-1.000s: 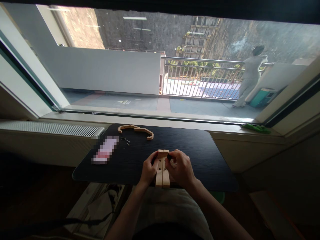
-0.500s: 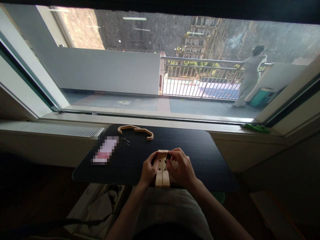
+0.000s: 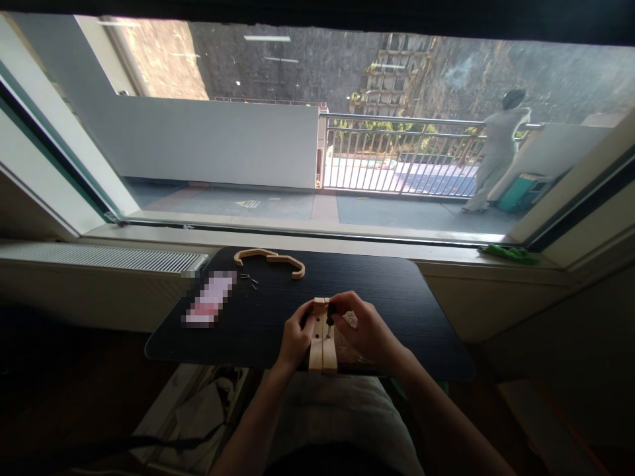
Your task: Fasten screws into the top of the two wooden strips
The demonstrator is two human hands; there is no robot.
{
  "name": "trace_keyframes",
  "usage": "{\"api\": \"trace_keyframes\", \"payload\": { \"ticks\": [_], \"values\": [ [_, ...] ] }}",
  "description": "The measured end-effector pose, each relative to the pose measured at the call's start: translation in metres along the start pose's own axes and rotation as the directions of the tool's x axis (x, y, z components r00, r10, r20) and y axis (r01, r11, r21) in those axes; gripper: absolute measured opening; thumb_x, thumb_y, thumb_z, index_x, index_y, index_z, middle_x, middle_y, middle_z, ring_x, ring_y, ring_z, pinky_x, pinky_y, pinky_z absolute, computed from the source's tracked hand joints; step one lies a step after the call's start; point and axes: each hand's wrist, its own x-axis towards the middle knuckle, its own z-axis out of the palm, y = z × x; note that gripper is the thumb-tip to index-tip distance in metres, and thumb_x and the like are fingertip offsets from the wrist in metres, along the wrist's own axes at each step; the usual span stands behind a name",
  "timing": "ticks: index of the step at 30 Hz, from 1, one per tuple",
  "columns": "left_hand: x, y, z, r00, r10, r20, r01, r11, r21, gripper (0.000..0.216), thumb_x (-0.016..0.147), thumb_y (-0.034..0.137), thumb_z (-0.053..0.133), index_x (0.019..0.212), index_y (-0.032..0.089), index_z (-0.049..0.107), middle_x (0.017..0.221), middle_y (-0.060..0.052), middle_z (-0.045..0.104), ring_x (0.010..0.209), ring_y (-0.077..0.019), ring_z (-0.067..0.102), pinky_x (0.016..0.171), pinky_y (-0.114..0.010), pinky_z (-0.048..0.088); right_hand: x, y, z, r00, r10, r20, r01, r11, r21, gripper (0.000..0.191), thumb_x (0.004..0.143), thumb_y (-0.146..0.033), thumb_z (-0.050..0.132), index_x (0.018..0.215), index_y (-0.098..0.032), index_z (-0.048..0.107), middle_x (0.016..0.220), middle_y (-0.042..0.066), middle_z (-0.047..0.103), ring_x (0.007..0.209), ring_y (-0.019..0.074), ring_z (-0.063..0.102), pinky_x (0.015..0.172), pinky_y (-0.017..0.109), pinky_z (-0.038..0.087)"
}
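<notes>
Two pale wooden pieces stand side by side near the table's front edge, with dark holes along their faces. My left hand is closed round their left side. In my right hand is a small screwdriver with a black handle, pinched between thumb and fingers. Its thin metal shaft points down to a hole in the right-hand piece; whether the tip sits in a screw is too small to tell. Something brownish and shiny lies beneath my right hand, partly hidden.
On the black table lie two curved wooden pieces at the back and several small screws. A blurred-out pinkish item is at the left. A window sill borders the far side; a radiator stands left.
My right hand has turned slightly, and the screwdriver now stands more upright with its shaft showing. My left hand and the wooden pieces have barely moved.
</notes>
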Motion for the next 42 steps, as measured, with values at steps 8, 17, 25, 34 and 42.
{"api": "trace_keyframes", "payload": {
  "ticks": [8, 17, 25, 34, 42],
  "values": [
    [0.000, 0.000, 0.000, 1.000, 0.001, -0.007, -0.001, 1.000, 0.001, 0.032, 0.083, 0.021, 0.057, 0.111, 0.015, 0.071, 0.112, -0.010, 0.075, 0.107, -0.0249, 0.069, 0.098, -0.038, 0.053, -0.001, 0.003, 0.003, 0.998, -0.050, -0.042, 0.052, 0.996, 0.066, 0.023, 0.085, -0.013, 0.060, 0.107, -0.022, 0.063, 0.090, 0.003, 0.072, 0.080, 0.0172, 0.069, 0.072, 0.029, 0.054],
    [0.000, -0.001, 0.001, 1.000, 0.003, -0.019, -0.003, 1.000, -0.003, 0.030, 0.083, 0.021, 0.057, 0.109, 0.016, 0.071, 0.111, -0.010, 0.075, 0.106, -0.0254, 0.070, 0.097, -0.039, 0.053, -0.003, 0.009, 0.011, 0.991, -0.066, -0.116, 0.079, 0.991, 0.106, 0.027, 0.083, -0.011, 0.059, 0.106, -0.023, 0.063, 0.088, 0.001, 0.066, 0.075, 0.0147, 0.064, 0.069, 0.027, 0.053],
    [0.000, -0.002, 0.000, 1.000, -0.009, -0.023, 0.009, 1.000, -0.008, 0.031, 0.083, 0.019, 0.057, 0.110, 0.017, 0.072, 0.113, -0.009, 0.075, 0.107, -0.0247, 0.069, 0.098, -0.038, 0.053, -0.003, 0.005, 0.014, 0.982, -0.078, -0.170, 0.093, 0.992, 0.080, 0.025, 0.082, -0.010, 0.058, 0.103, -0.022, 0.062, 0.087, 0.003, 0.066, 0.073, 0.0147, 0.065, 0.068, 0.028, 0.056],
    [0.000, -0.002, 0.000, 1.000, -0.002, -0.020, 0.002, 1.000, -0.016, 0.031, 0.083, 0.020, 0.058, 0.111, 0.017, 0.072, 0.113, -0.009, 0.075, 0.108, -0.0249, 0.069, 0.098, -0.038, 0.053, -0.005, 0.005, 0.017, 0.982, -0.074, -0.174, 0.091, 0.991, 0.093, 0.027, 0.081, -0.010, 0.057, 0.104, -0.021, 0.061, 0.087, 0.003, 0.066, 0.071, 0.0149, 0.064, 0.064, 0.028, 0.056],
    [0.000, -0.002, 0.000, 1.000, -0.020, -0.012, 0.019, 0.999, -0.028, 0.031, 0.083, 0.020, 0.059, 0.111, 0.017, 0.072, 0.113, -0.010, 0.075, 0.108, -0.0251, 0.069, 0.099, -0.038, 0.052, -0.006, 0.003, 0.018, 0.975, -0.095, -0.199, 0.112, 0.991, 0.075, 0.027, 0.080, -0.009, 0.057, 0.104, -0.023, 0.061, 0.086, 0.001, 0.065, 0.068, 0.0138, 0.064, 0.062, 0.026, 0.055]
  ]
}}
